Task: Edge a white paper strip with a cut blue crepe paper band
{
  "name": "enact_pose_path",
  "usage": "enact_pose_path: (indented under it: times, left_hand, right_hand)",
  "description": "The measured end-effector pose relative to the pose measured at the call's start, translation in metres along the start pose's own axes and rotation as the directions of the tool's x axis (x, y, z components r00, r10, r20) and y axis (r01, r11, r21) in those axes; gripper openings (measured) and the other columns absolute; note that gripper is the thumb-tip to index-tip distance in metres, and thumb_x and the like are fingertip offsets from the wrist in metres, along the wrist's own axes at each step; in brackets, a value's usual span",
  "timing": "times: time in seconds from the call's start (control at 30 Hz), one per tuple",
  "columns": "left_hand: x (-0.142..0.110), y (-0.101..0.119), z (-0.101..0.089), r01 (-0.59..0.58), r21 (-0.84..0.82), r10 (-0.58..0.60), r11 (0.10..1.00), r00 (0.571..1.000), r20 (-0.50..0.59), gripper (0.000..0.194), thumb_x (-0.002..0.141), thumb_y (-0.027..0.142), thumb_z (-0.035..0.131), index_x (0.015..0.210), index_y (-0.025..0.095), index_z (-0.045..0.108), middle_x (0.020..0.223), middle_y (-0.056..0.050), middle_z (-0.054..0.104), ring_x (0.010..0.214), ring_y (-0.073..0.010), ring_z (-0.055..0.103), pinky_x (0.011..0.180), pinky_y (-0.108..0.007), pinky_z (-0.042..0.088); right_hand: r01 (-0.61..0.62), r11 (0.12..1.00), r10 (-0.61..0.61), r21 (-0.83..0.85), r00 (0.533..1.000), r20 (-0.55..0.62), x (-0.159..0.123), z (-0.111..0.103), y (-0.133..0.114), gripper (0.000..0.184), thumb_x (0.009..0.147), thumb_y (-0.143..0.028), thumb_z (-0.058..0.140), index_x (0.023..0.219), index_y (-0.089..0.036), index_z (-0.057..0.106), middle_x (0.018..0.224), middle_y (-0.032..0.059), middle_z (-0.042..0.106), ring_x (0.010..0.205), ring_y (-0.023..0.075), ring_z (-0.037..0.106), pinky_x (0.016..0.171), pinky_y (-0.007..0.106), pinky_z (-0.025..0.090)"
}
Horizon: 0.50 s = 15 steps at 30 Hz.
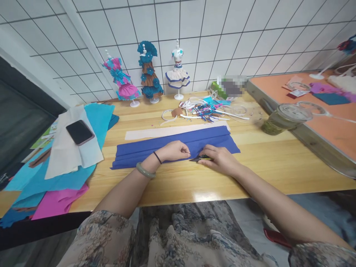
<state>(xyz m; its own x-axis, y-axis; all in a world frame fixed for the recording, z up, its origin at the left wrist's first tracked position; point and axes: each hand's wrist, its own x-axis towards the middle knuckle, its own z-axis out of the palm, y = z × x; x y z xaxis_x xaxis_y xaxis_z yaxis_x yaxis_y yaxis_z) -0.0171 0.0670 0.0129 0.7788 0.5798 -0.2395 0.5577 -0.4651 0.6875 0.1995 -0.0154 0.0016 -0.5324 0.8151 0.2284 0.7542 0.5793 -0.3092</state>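
Note:
A folded strip of dark blue crepe paper (pixel 205 138) lies across the table in front of me. My left hand (pixel 175 151) is closed in a pinch at its lower edge, near the middle. Just to the right, my right hand (pixel 221 159) is wrapped round small scissors (pixel 197 158) with dark blades and some yellow at the handle. The blades point left at the paper's lower edge, close to my left fingertips. My fingers hide most of the handles. A pale strip of paper (pixel 144 134) lies behind the blue one, partly covered by it.
Three small dress forms (pixel 178 70) in paper dresses stand along the tiled wall. Paper scraps (pixel 207 109) are heaped behind the strips. To the left, a phone (pixel 80 132) rests on coloured paper sheets (pixel 63 181). A lidded cup (pixel 286 116) stands right, beside an orange-topped board (pixel 314 115).

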Motion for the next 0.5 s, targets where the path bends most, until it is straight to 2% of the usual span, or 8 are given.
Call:
enact_pose_path:
  times: [0.5]
  left_hand:
    - [-0.0011,0.0009,-0.0004,-0.007,-0.019,0.007,1.0,1.0,-0.006,0.027,0.073,0.035,0.055,0.08,0.013,0.068,0.07,-0.001,0.065,0.063,-0.0103,0.053,0.056,-0.018,0.036]
  right_hand:
    - [-0.009,1.0,0.009,-0.005,1.0,-0.002,-0.0001,0.0014,-0.0003,0.03,0.088,-0.044,0.044,0.097,-0.022,0.062,0.092,0.0061,0.063,0.078,0.0165,0.061,0.062,0.026,0.043]
